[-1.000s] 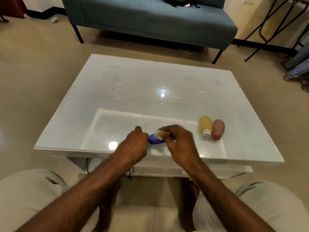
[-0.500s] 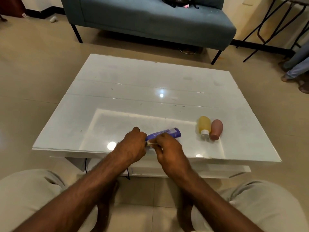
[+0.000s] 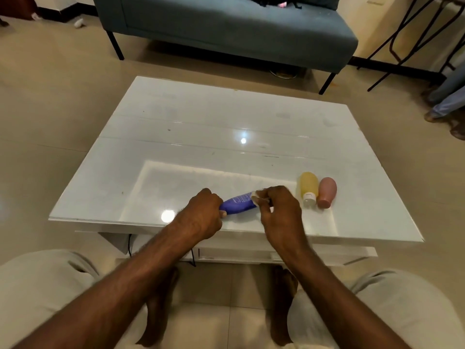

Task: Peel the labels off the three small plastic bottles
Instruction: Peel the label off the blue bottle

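Observation:
A purple bottle (image 3: 239, 204) with white print lies just above the near edge of the white table (image 3: 226, 122). My left hand (image 3: 201, 215) grips its near end. My right hand (image 3: 279, 207) pinches a whitish label (image 3: 255, 197) at the bottle's far end; how much of it is stuck I cannot tell. To the right lie a yellow bottle (image 3: 308, 185) with a white cap and a pink bottle (image 3: 326, 191), side by side and touching, caps towards me.
A blue-grey sofa (image 3: 226, 26) stands beyond the table. Black metal chair legs (image 3: 407, 41) are at the back right, and another person's legs (image 3: 450, 96) at the right edge. My knees and bare feet are below the table's front edge.
My right hand has slid from the bottle's near end, next to my left hand, out to its far end, still pinching the label. The left hand keeps its hold.

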